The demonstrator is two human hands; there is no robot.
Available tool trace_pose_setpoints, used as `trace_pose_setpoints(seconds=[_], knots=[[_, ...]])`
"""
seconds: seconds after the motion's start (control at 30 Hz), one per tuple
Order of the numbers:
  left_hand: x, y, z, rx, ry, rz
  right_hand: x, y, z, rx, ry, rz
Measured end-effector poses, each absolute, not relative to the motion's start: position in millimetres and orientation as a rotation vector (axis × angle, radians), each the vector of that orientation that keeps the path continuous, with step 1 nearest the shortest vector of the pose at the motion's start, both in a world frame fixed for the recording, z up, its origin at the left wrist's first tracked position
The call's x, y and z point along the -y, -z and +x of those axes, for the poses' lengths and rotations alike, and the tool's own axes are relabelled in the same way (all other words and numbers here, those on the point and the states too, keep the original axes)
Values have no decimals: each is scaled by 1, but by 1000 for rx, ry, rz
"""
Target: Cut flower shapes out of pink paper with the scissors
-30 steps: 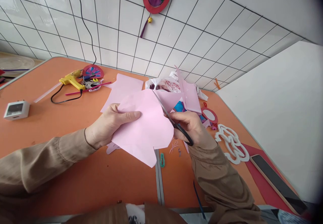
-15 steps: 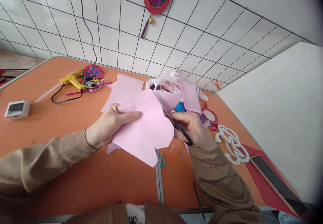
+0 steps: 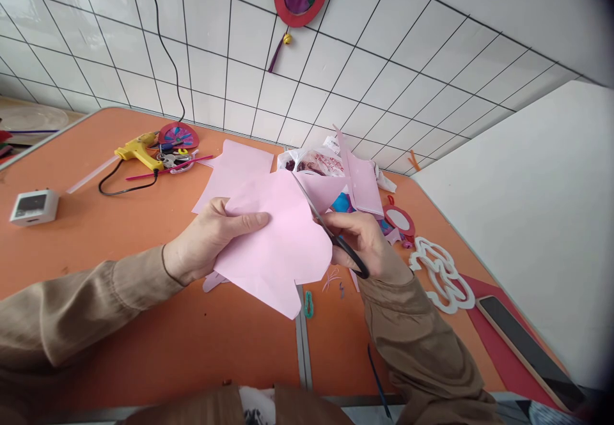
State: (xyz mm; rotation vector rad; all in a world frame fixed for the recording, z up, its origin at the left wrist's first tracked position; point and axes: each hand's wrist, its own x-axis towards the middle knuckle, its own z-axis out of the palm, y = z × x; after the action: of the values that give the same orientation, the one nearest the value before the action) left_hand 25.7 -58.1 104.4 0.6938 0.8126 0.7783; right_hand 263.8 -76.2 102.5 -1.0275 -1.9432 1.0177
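My left hand pinches a pale pink sheet of paper by its left edge, thumb on top, and holds it above the orange table. My right hand grips black-handled scissors, whose blades lie along the sheet's upper right edge. Another pink sheet lies flat behind the held one. A further pink piece stands up beyond my right hand.
A yellow glue gun with its black cord, keys and a red disc lie far left. A white timer sits at the left. A white cut-out, a phone and a plastic bag lie right.
Almost nothing has moved. The scissors and my right hand have shifted very slightly along the edge of the pink sheet.
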Motion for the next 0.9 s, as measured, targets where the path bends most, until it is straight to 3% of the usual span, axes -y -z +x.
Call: trace_pose_setpoints(seconds=[0.9], knots=[[54,-96,21,-768,-749,752,75,-104,268,1995,-953,-1076]])
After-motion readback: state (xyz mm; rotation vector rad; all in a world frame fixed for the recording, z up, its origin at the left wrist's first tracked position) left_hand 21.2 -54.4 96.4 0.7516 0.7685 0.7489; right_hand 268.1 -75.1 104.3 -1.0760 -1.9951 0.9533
